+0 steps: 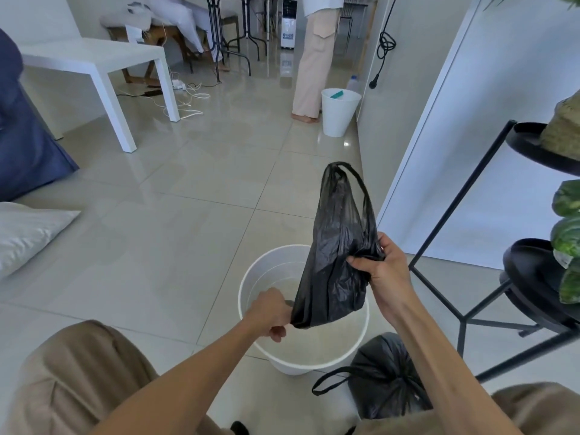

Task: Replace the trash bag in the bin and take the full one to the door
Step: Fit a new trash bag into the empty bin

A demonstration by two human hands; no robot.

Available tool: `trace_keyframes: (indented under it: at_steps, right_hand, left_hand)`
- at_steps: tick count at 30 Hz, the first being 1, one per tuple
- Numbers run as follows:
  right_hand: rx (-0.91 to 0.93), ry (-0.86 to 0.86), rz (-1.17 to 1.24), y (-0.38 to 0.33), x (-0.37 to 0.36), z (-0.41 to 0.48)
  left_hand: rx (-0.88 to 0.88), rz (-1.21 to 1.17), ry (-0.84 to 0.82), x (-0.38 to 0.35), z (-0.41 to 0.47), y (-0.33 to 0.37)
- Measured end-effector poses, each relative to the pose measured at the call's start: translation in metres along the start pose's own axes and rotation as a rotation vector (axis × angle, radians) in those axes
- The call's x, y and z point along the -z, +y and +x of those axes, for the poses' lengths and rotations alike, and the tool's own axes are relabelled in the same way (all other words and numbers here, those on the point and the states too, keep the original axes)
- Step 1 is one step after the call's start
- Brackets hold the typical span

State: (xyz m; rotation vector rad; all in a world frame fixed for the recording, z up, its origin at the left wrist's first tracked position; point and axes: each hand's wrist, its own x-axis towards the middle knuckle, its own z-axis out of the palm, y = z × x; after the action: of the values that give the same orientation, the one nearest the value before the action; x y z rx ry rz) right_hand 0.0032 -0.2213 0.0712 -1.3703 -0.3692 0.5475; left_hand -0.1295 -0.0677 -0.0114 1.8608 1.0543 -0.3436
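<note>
A white round bin [251, 284] stands on the tiled floor just in front of me, with no liner inside. Over it I hold an empty black trash bag [335, 246], its handles pointing up and away. My left hand [271, 313] pinches the bag's lower corner above the bin's left side. My right hand [384, 271] grips the bag's right edge. The full black bag [384, 376], tied at the top with one loop handle lying loose, sits on the floor to the right of the bin, partly hidden by my right forearm.
A black metal plant stand [470, 318] with shelves and leafy plants is close on the right. A second white bin [339, 113] stands farther off by the white wall, next to a standing person [314, 67]. A white table [94, 58] and cables lie at the left back.
</note>
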Motion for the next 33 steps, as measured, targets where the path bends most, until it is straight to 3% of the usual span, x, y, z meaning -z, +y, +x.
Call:
trace_keyframes:
  at_steps: [3,5,7,10,14,18,22,25,30,33]
  right_hand:
    - [-0.003,0.109,-0.003,0.006,-0.006,0.002]
    - [-0.018,0.182,-0.025,0.012,-0.011,0.002]
    - [-0.014,0.251,-0.054,0.018,-0.020,-0.001]
    - [0.001,0.224,-0.114,0.027,-0.038,-0.011]
    - [0.040,-0.030,-0.165,0.032,-0.050,-0.023]
    - [0.115,-0.315,-0.391,0.038,-0.051,-0.030]
    - [0.254,-0.404,-0.548,0.043,-0.054,-0.026]
    - [0.281,-0.284,-0.511,0.048,-0.051,-0.022]
    - [0.170,0.168,-0.468,0.038,-0.036,-0.010]
    - [0.125,0.125,-0.475,0.028,-0.037,0.001]
  left_hand:
    - [-0.082,0.239,0.276,0.017,0.002,0.004]
    - [-0.204,0.167,0.508,0.031,-0.004,0.010]
    - [-0.389,-0.042,0.606,0.040,-0.014,0.021]
    - [-0.565,-0.288,0.422,0.037,-0.034,0.036]
    - [-0.549,-0.434,0.220,0.028,-0.045,0.042]
    - [-0.503,-0.614,0.149,0.035,-0.042,0.040]
    - [-0.504,-0.693,0.148,0.039,-0.038,0.040]
    - [-0.474,-0.757,0.201,0.045,-0.035,0.040]
    - [-0.421,-0.767,0.150,0.058,-0.029,0.037]
    - [-0.423,-0.764,0.061,0.064,-0.026,0.036]
